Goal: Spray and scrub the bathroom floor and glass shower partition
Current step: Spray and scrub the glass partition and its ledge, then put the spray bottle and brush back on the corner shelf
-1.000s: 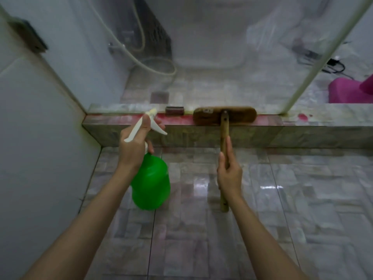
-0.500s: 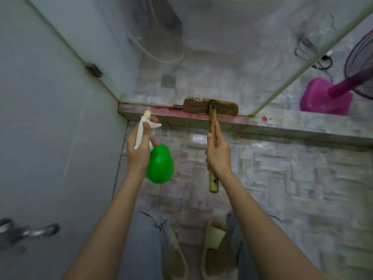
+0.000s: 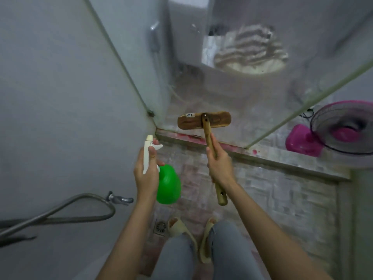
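Against the glass partition (image 3: 232, 93), just above the curb (image 3: 262, 156), we see the brush (image 3: 204, 123) head pressed flat; our right hand (image 3: 219, 166) is clamped around its wooden handle. Our left hand (image 3: 146, 174) is wrapped around the green spray bottle (image 3: 168, 186) over the tiled floor (image 3: 282, 199).

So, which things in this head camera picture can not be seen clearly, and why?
- Bristles of the wooden scrub brush: head view, hidden behind its own wooden back, which faces the camera.
- Liquid level in the green plastic spray bottle: opaque plastic, partly covered by the left hand.
- Pink electric fan: cut off by the right edge.
- Room behind the glass shower partition: blurred by wet glass.
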`<state>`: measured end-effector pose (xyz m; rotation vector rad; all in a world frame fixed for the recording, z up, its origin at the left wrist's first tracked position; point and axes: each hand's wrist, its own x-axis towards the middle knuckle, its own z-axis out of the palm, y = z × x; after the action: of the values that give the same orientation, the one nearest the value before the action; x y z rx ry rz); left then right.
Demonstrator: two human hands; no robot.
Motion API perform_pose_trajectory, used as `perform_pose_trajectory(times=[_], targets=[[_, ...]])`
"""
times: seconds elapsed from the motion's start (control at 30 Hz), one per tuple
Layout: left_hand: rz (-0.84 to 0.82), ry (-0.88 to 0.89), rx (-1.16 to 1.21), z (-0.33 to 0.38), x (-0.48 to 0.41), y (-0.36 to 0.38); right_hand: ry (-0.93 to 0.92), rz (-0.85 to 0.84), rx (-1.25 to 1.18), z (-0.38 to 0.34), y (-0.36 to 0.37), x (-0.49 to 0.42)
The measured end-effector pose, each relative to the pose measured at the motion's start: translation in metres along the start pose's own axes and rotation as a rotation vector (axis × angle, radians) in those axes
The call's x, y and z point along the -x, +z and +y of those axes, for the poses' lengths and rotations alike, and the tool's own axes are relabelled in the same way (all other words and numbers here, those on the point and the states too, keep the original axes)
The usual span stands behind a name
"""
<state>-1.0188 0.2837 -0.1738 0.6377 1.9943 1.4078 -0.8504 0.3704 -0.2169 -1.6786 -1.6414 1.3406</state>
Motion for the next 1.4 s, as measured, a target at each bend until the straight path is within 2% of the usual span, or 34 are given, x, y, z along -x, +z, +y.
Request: perform_pose_trajectory(times=[0.2, 0.33, 0.43, 0.6, 0.7, 0.93, 1.03, 1.27, 1.4], targets=[[0.113, 0.034, 0.05, 0.042, 0.014, -0.037, -0.154, -0.108, 0.03, -0.047, -0.001, -0.005], [0.275, 0.009, 0.063, 0.054, 0.031, -0.045, -0.295, -0.266, 0.099, -0.067, -0.005, -0.02], [0.472, -0.053, 0.128, 0.057, 0.049, -0.039, -0.415, -0.449, 0.164, -0.079, -0.008, -0.04], [0.909, -0.131, 0.21, 0.06, 0.112, -0.01, -0.63, -0.802, 0.305, -0.1, -0.014, -0.056], [1.079, -0.19, 0.234, 0.066, 0.161, 0.013, -0.76, -0.975, 0.355, -0.105, -0.019, -0.038], [1.52, -0.306, 0.266, 0.069, 0.307, 0.089, -0.906, -1.508, 0.431, -0.071, -0.035, 0.049], [1.668, -0.341, 0.251, 0.069, 0.371, 0.135, -0.987, -1.684, 0.458, -0.042, -0.055, 0.09], [2.103, -0.417, 0.233, 0.087, 0.519, 0.274, -1.11, -2.033, 0.528, 0.045, -0.152, 0.181], [2.298, -0.451, 0.214, 0.103, 0.59, 0.356, -1.108, -2.227, 0.57, 0.099, -0.224, 0.216]])
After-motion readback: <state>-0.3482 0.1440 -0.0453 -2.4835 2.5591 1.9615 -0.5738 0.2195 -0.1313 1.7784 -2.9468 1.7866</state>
